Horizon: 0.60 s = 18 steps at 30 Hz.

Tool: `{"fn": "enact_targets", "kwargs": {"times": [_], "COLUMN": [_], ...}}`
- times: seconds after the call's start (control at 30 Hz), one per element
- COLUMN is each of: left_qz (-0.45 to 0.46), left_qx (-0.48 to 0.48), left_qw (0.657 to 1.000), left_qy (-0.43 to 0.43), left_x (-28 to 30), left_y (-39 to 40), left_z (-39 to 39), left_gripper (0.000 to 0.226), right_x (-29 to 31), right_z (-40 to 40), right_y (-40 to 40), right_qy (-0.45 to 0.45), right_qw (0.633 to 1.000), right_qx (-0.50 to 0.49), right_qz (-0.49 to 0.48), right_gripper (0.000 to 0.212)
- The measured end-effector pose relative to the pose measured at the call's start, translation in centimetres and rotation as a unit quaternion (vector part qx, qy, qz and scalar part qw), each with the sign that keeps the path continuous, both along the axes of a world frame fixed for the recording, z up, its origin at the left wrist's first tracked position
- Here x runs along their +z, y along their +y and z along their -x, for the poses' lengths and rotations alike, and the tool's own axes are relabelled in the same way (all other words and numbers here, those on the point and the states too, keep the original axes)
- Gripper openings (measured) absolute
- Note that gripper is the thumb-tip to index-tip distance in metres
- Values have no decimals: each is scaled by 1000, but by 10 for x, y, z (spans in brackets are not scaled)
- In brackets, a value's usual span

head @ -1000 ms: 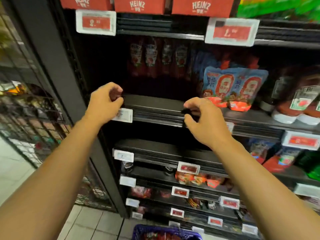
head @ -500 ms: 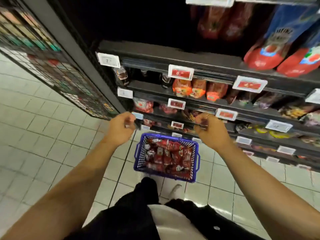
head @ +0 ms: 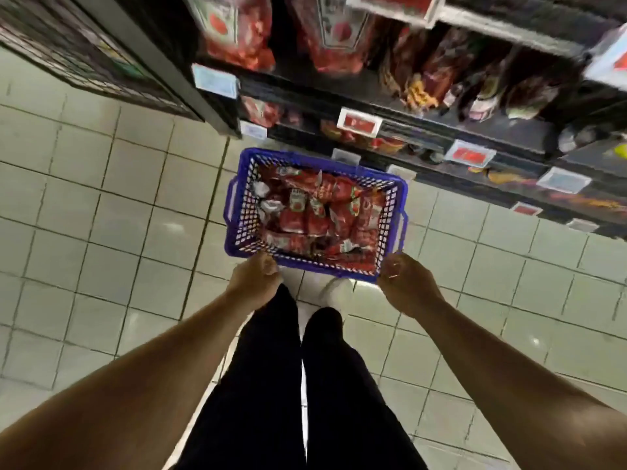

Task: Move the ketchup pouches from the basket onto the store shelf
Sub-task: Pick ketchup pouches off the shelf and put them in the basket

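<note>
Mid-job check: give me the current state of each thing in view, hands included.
Blue plastic lattice basket: on the tiled floor, full.
Red ketchup pouches: piled loose inside the basket.
Left hand: at the basket's near rim, fingers curled.
Right hand: at the near right corner, grip unclear.

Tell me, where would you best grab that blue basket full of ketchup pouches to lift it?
Probably by the side handles of the blue basket, one hand from each side. It sits level on the floor, heaped with ketchup pouches, so a two-sided grip likely keeps it balanced.
</note>
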<state>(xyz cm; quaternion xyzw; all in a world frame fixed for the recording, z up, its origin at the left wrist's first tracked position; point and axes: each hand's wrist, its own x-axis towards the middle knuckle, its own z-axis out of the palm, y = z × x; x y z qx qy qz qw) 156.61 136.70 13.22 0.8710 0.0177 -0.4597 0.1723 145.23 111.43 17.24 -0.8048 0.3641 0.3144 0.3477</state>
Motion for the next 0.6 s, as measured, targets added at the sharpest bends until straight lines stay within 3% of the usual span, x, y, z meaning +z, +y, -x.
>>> {"fn": "enact_targets", "kwargs": {"times": [0.13, 0.27, 0.37, 0.47, 0.53, 0.6], "left_qz": [13, 38, 55, -42, -84, -65], "left_qx": [5, 21, 36, 36, 29, 68], "left_qw": [1000, 998, 996, 993, 984, 982], "left_qy": [4, -50, -68, -104, -156, -162], "left_x": [-109, -205, -266, -298, -305, -308], "left_y": [-13, -39, -55, -68, -77, -84], "left_z": [-15, -41, -52, -54, -53, -51], "left_gripper": [32, 44, 62, 94, 88, 79], "right_x": [-112, -216, -284, -329, -341, -341], "right_z": [-14, -41, -61, -70, -69, -66], "right_y": [-4, -12, -14, -12, -9, -11], "right_qy": [49, -4, 21, 97, 99, 84], "right_qw": [999, 995, 996, 990, 986, 987], "right_qx": [-21, -91, -63, -33, -30, -26], "right_qz": [-1, 47, 62, 101, 129, 134], "right_gripper": [35, 71, 91, 116, 125, 128]}}
